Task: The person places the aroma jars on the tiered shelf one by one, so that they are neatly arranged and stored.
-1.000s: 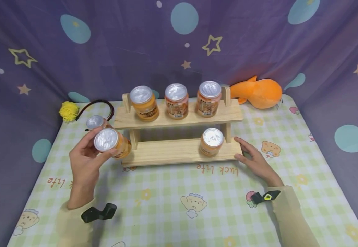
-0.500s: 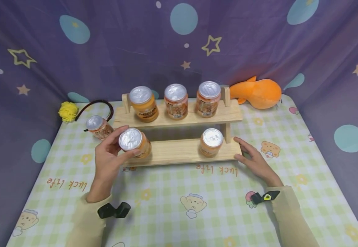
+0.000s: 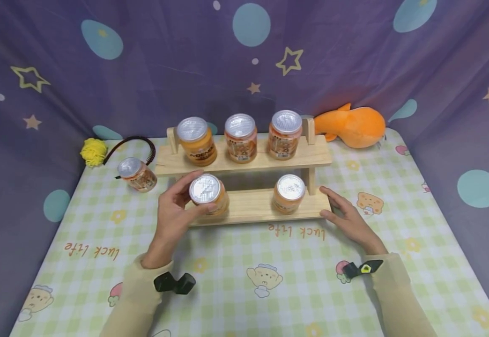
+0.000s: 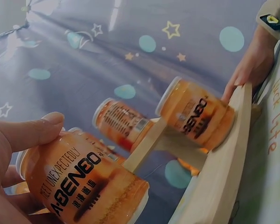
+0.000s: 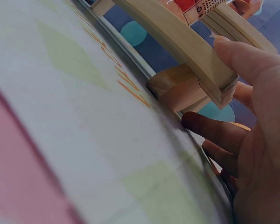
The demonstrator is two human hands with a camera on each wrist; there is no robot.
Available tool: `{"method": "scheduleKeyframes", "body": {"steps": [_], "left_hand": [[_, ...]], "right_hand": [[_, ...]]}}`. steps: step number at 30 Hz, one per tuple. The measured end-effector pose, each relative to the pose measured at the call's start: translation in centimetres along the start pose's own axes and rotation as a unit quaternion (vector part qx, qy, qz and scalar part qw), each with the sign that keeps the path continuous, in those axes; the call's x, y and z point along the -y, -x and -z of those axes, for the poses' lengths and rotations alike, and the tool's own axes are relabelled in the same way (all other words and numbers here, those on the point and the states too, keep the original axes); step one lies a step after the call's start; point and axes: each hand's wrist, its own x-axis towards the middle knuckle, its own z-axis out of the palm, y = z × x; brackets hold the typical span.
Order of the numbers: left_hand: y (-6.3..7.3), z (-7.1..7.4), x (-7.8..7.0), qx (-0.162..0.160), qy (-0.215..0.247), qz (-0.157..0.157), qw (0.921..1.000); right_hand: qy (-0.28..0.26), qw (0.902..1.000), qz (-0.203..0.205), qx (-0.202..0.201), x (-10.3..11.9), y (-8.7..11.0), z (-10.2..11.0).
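My left hand (image 3: 177, 217) grips an orange jar (image 3: 215, 196) with a silver lid, thumb in front and fingers behind, over the left half of the lower board of a two-tier wooden shelf (image 3: 250, 206). Whether the jar's base touches the board, I cannot tell. In the left wrist view, black lettering shows on this jar (image 4: 84, 182). At the shelf's right end, my right hand (image 3: 350, 220) holds the lower board's end between thumb and fingers. Another orange jar (image 3: 288, 196) stands on that board's right part. On the upper board stand three jars, the middle one (image 3: 241, 140) among them.
Left of the shelf, one more jar (image 3: 139, 177) stands on the checked tablecloth (image 3: 227, 271). Behind it lie a dark headband (image 3: 153, 149) and a yellow yarn ball (image 3: 93, 152). An orange plush toy (image 3: 356, 126) sits at the back right, by the purple curtain (image 3: 345, 61).
My left hand has carried the orange jar rightward, from beside the shelf's left end to over the lower board. The jar at far left is now uncovered. My right hand has stayed put.
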Motion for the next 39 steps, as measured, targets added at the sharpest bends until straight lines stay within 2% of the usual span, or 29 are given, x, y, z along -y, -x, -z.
{"method": "scheduleKeyframes", "body": {"steps": [6, 17, 24, 30, 39], "left_hand": [[-0.2, -1.5, 0.5, 0.02, -0.023, 0.02, 0.9993], [-0.6, -4.3, 1.6, 0.052, -0.012, 0.045, 0.9975], [-0.7, -5.8, 2.6, 0.075, -0.029, 0.037, 0.9961], [-0.9, -6.5, 3.3, 0.078, -0.024, 0.038, 0.9959], [-1.0, -6.6, 3.8, 0.081, -0.039, 0.056, 0.9944]], "right_hand": [[-0.003, 1.0, 0.002, 0.002, 0.0, -0.1, 0.0], [0.0, 1.0, 0.001, 0.004, 0.2, -0.1, 0.1], [0.006, 1.0, 0.007, 0.002, 0.1, -0.1, 0.1], [0.001, 1.0, 0.002, 0.002, 0.1, -0.1, 0.0], [0.004, 1.0, -0.005, 0.002, 0.2, -0.1, 0.0]]}}
